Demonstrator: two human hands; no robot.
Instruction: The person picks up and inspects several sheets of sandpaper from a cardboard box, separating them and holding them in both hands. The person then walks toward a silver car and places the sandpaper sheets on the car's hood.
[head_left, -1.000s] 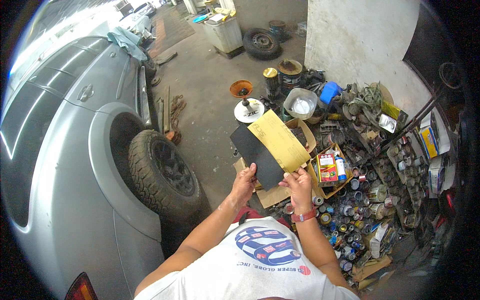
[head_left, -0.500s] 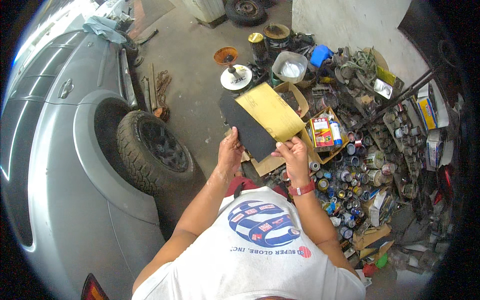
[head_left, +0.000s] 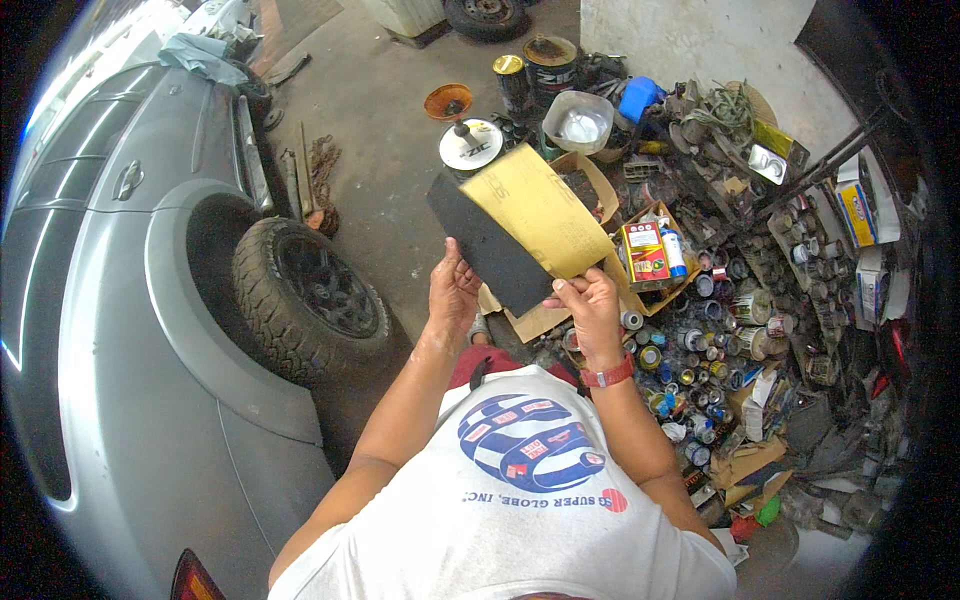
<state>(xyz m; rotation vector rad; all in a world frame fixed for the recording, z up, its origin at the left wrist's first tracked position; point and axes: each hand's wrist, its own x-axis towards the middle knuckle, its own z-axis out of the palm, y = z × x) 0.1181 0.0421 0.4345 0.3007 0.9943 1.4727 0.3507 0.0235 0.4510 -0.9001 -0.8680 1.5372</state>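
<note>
1. Over the concrete floor (head_left: 385, 130), in front of the person's chest, both bare hands hold up a sheet of sandpaper (head_left: 520, 230), dark on its gritty face and tan on the folded-back side.
2. Left hand (head_left: 452, 295): palm spread flat behind the dark lower-left part of the sheet, thumb lying against its edge.
3. Right hand (head_left: 592, 310): fingers closed in a pinch on the near right corner, where the tan fold ends; a red wristband (head_left: 610, 375) sits on that wrist.
4. To the left stands a silver car (head_left: 110, 300), its knobby front tyre (head_left: 310, 295) near the left hand.
5. Right of the hands, a cardboard box (head_left: 640, 285) holds a red tin (head_left: 644, 255) and a white bottle (head_left: 672, 250).
6. Farther right and nearer, many small paint cans (head_left: 720, 330) crowd the floor.
7. Far beyond the sheet sit an orange bowl (head_left: 448, 100), a white bucket (head_left: 578, 122) and a blue container (head_left: 640, 98).
</note>
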